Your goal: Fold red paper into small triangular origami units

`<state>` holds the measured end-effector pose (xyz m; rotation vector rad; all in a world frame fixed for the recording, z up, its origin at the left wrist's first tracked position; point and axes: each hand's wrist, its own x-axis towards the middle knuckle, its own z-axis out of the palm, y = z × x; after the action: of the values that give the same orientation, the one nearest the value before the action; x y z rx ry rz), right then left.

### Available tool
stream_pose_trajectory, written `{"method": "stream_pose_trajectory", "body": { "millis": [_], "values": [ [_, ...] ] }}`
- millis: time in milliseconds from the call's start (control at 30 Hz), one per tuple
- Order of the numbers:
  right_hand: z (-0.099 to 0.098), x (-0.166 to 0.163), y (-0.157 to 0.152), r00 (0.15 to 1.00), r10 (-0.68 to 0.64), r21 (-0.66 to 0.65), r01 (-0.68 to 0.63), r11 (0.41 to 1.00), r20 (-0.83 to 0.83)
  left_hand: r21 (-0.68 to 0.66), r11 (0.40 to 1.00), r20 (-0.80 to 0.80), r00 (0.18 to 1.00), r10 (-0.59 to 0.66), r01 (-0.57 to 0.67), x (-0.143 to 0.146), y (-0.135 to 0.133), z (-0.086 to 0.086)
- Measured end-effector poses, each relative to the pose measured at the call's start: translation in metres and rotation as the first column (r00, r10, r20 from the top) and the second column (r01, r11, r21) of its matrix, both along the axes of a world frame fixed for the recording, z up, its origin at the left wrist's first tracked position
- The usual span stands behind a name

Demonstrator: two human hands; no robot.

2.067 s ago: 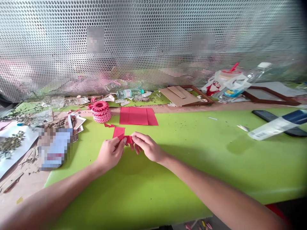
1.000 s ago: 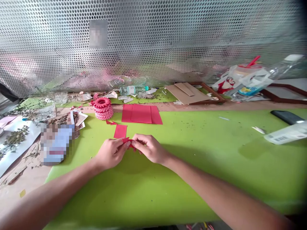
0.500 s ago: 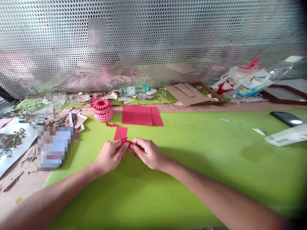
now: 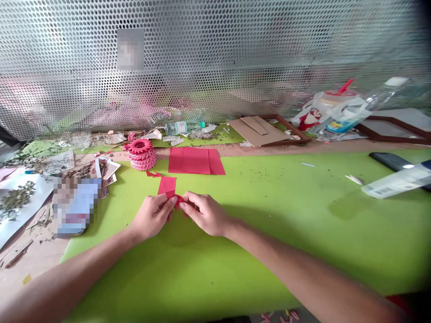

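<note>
Between my two hands is a small folded piece of red paper (image 4: 178, 200). My left hand (image 4: 156, 214) pinches its left side between thumb and fingers. On its right side, my right hand (image 4: 204, 214) grips it with thumb and forefinger. Just beyond my left hand lies a small red paper rectangle (image 4: 167, 184). Red paper sheets (image 4: 196, 161) lie flat farther back, one over another. To their left stands a round stack of folded pink paper pieces (image 4: 142, 154), with small folded red pieces (image 4: 153, 174) beside its base.
A green mat (image 4: 269, 197) covers the table. Photos and dried plant bits lie left. A water bottle (image 4: 184, 128), cardboard (image 4: 257, 131) and a plastic bag with a cup (image 4: 326, 110) line the metal mesh (image 4: 215, 54). A phone (image 4: 387, 159) and a clear packet (image 4: 397, 181) are at right.
The view has shifted slightly, so the things on the table appear a little farther left. Both hands keep their pinch on the folded red paper.
</note>
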<state>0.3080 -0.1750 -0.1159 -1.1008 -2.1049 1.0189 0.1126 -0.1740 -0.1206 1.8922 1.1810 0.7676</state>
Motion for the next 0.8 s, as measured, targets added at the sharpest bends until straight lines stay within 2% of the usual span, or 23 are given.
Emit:
{"method": "stream_pose_trajectory", "body": {
  "millis": [167, 300, 433, 500, 567, 700, 800],
  "values": [
    [0.003, 0.002, 0.000, 0.998, 0.002, -0.047, -0.005, 0.999, -0.066, 0.076, 0.993, -0.039, 0.996, -0.084, 0.086, 0.000, -0.001, 0.002],
    [0.004, 0.003, 0.001, 0.994, 0.025, -0.094, -0.035, 0.995, -0.106, 0.136, 0.984, -0.077, 0.992, -0.104, 0.114, 0.000, -0.002, 0.002],
    [0.003, 0.004, 0.002, 0.992, -0.007, -0.132, -0.010, 0.991, -0.123, 0.245, 0.969, -0.080, 0.997, 0.005, 0.015, 0.000, -0.002, 0.000],
    [0.003, 0.004, 0.003, 0.986, -0.033, -0.158, 0.007, 0.987, -0.162, 0.291, 0.956, -0.002, 0.999, 0.039, -0.037, 0.000, -0.001, -0.001],
    [0.003, 0.004, 0.005, 0.975, -0.050, -0.191, 0.008, 0.982, -0.217, 0.340, 0.940, 0.085, 0.996, 0.013, -0.041, 0.000, 0.001, -0.001],
    [0.004, 0.008, 0.008, 0.944, -0.025, -0.288, -0.074, 0.955, -0.328, 0.419, 0.907, 0.125, 0.988, -0.093, 0.032, -0.003, 0.004, -0.001],
    [0.007, 0.012, 0.013, 0.930, 0.036, -0.354, -0.175, 0.919, -0.365, 0.463, 0.885, 0.120, 0.986, -0.116, 0.048, -0.005, 0.005, -0.002]
  ]
}}
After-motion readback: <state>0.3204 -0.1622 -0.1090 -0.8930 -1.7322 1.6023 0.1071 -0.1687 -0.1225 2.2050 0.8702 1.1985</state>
